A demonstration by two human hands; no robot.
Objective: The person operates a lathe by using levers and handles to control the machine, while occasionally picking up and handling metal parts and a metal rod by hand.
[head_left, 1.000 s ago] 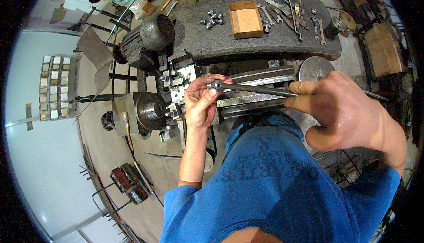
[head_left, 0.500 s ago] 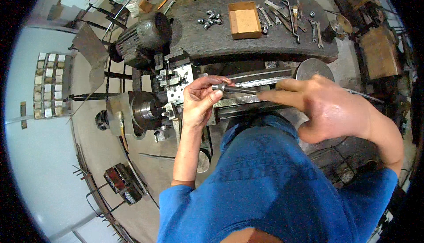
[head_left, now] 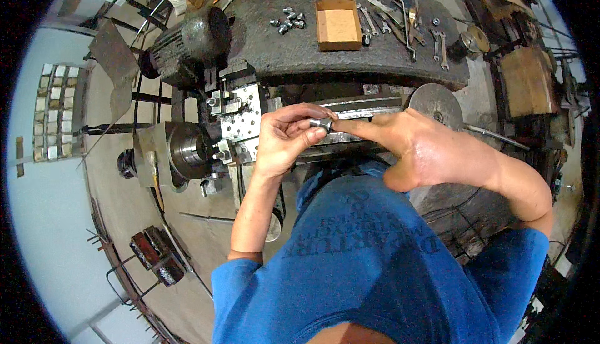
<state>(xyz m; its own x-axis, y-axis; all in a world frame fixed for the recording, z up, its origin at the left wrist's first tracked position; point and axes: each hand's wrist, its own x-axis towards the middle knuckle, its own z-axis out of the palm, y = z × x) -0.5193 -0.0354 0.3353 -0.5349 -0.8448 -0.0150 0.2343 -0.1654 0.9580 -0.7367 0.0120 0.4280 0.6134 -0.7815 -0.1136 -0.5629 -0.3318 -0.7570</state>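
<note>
In front of the lathe bed, my left hand (head_left: 281, 138) pinches a small shiny round metal fitting (head_left: 321, 124) between thumb and fingers. My right hand (head_left: 415, 150) comes in from the right with its index finger stretched out. That fingertip meets the right end of the fitting; whether it enters a bore there is hidden. The right thumb stands apart, lower down, and I see nothing held in this hand. Left of my left hand is the drilled tool plate (head_left: 242, 122), and beyond it the lathe chuck (head_left: 190, 150).
Across the dark bench lie several similar fittings (head_left: 289, 20), a shallow cardboard box (head_left: 338, 25) and several wrenches (head_left: 407, 28). A motor (head_left: 194, 41) stands at the back left. A brush (head_left: 155, 181) hangs by the chuck. Right of the bed is a round metal disc (head_left: 435, 108).
My right hand has moved left, bringing its index fingertip from a gap away up to the fitting's end. My left hand keeps hold of the fitting. The whole view has shifted slightly.
</note>
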